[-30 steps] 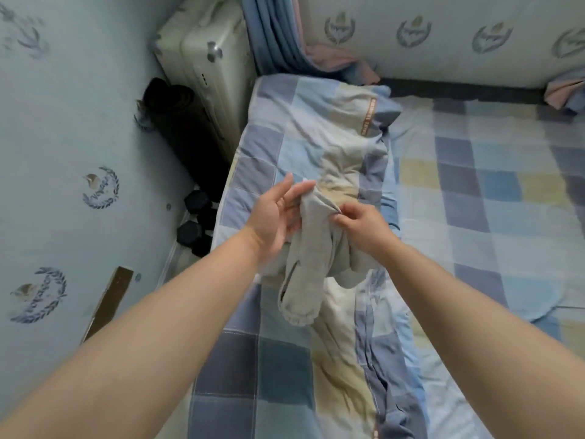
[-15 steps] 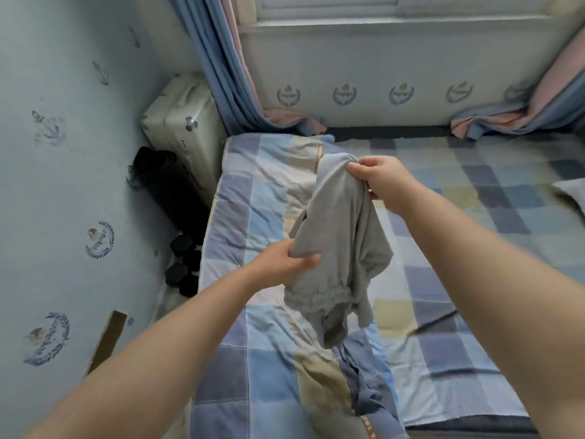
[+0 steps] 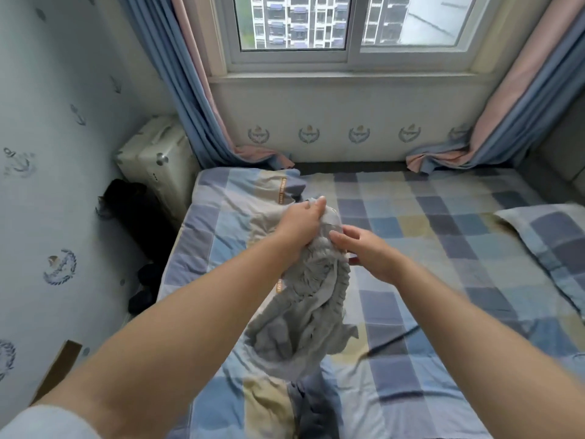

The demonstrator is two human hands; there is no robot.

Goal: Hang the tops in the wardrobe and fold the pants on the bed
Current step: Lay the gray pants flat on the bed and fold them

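The left hand (image 3: 300, 228) is gripping the bunched top of the grey pants (image 3: 311, 305), its fingers curling over the fabric, with the bare forearm reaching out from the lower left. The right hand (image 3: 367, 251) is sitting just beside it, fingers fairly straight and touching the gathered cloth near the waistband; whether it is pinching the fabric is not clear.

The bed (image 3: 443, 248) is wearing a checked sheet in blue, yellow and grey, and a matching quilt (image 3: 221, 236) is lying rumpled along its left edge. A pillow (image 3: 550, 236) is resting at the right edge. Beyond the far edge a window (image 3: 348, 23) is standing between blue and pink curtains (image 3: 190, 90), and a cream suitcase (image 3: 158, 166) is standing off the far left corner.

The pants are hanging crumpled above the bed near its left side, the elastic waistband ruffled, the lower folds reaching down to the quilt.
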